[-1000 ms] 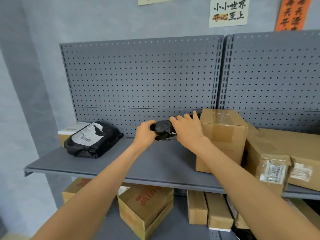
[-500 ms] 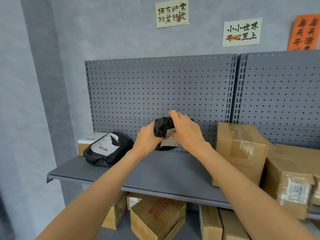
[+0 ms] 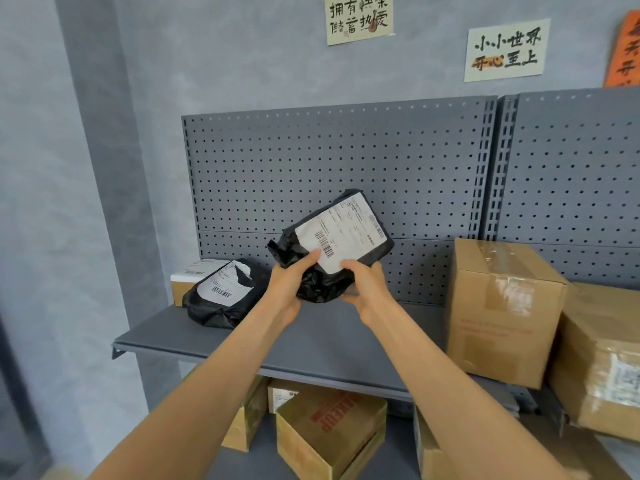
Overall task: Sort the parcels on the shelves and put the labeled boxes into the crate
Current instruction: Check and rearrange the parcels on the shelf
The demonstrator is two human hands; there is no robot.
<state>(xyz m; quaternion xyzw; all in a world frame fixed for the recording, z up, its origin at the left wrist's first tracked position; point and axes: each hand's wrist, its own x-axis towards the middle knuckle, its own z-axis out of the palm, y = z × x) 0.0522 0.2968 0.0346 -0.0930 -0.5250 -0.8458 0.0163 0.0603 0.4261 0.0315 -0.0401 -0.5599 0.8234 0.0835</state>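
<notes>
A black plastic parcel with a white barcode label facing me is lifted above the grey shelf, tilted up to the right. My left hand grips its lower left side and my right hand holds its lower right edge, thumb on the label. A second black labeled parcel lies at the shelf's left end, leaning on a small white-topped box. No crate is in view.
Large cardboard boxes and a labeled one fill the shelf's right side. The lower shelf holds several cartons, one with red print. A pegboard back panel stands behind, and a grey wall is at the left.
Both hands lifted the black parcel off the back of the shelf and turned it, so its white label now faces me. The view shifted left and up.
</notes>
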